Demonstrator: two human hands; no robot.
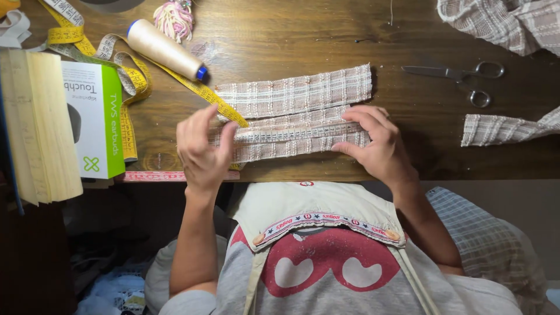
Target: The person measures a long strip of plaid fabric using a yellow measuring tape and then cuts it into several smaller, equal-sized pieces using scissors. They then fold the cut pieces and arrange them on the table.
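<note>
Here the person's hands pin a white measuring tape (297,133) flat along a folded strip of checked fabric (291,143) that lies near the front edge of the wooden table (291,35), so the tape follows the strip's length. The left hand (202,149) presses its fingertips on the strip's left end, fingers spread and closed on nothing. The right hand (378,143) holds the tape's other end down with fingers together, thumb against the strip's lower edge; it pins rather than clamps. A second checked strip (294,93) lies just behind, touching the first. A yellow tape measure (134,76) trails in from the left beside a cone of cream thread (165,49). Scissors (461,76) rest well apart to the right, near another fabric strip (504,128).
</note>
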